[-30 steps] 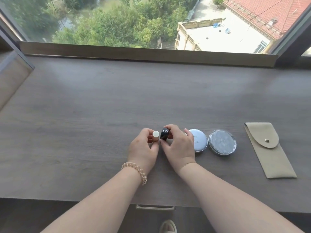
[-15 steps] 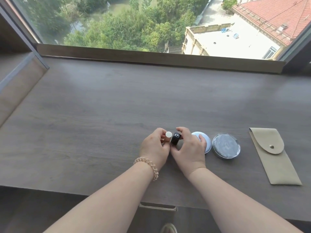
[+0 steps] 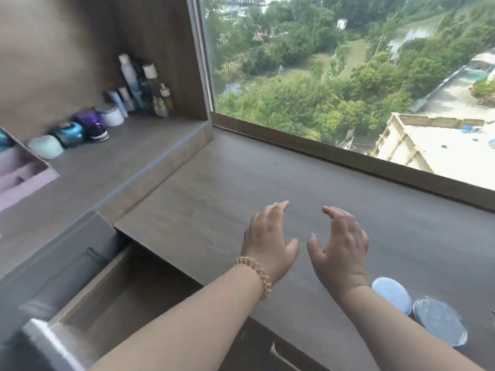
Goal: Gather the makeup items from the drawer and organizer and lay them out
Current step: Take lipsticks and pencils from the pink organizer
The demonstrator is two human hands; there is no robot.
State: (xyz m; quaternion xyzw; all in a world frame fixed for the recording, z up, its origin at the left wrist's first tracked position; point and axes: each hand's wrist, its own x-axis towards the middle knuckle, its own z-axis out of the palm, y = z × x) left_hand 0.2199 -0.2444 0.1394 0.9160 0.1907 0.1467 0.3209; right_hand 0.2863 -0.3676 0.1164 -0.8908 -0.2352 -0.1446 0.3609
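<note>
left hand (image 3: 267, 242) spread, empty | right hand (image 3: 338, 247) spread, empty | both hovered above desk (image 3: 214, 196) | blue compact (image 3: 392, 294) beside silver compact (image 3: 439, 321) | drawer (image 3: 120, 298) stood open

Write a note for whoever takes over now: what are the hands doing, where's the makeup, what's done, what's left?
Left hand and right hand: both open, holding nothing, above the desk.
Laid out: pale blue compact and silver compact, side by side at the desk's near right edge.
Drawer: open; the part that shows looks empty.
Left: bottles and jars on the side shelf and the pink organizer likely still need going through.
</note>
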